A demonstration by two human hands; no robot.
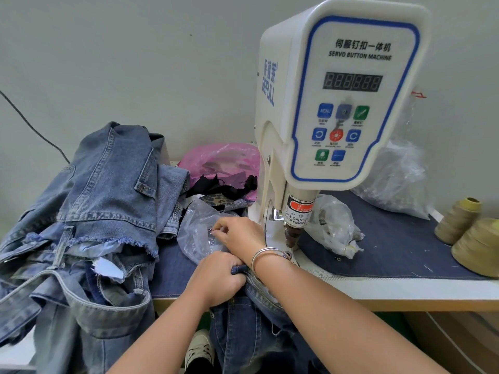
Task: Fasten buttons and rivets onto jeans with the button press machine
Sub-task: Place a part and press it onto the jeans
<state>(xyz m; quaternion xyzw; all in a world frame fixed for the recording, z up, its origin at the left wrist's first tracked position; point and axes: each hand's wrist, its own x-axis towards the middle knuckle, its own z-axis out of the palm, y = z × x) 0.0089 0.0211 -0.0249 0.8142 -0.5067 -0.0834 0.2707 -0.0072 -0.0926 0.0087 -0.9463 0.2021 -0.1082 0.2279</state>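
I count one button press machine (337,103) standing at the back of the bench (405,290). Two cones of thread (457,221) sit at its right edge. One heap of jeans (89,225) is piled over the left edge; how many pairs are in it I cannot tell. One more pair of jeans (251,319) hangs off the front edge. There is one pink bag (221,160) and three clear bags: one (198,230) under my fingers, one (334,225) right of the press, one (397,174) at the back.
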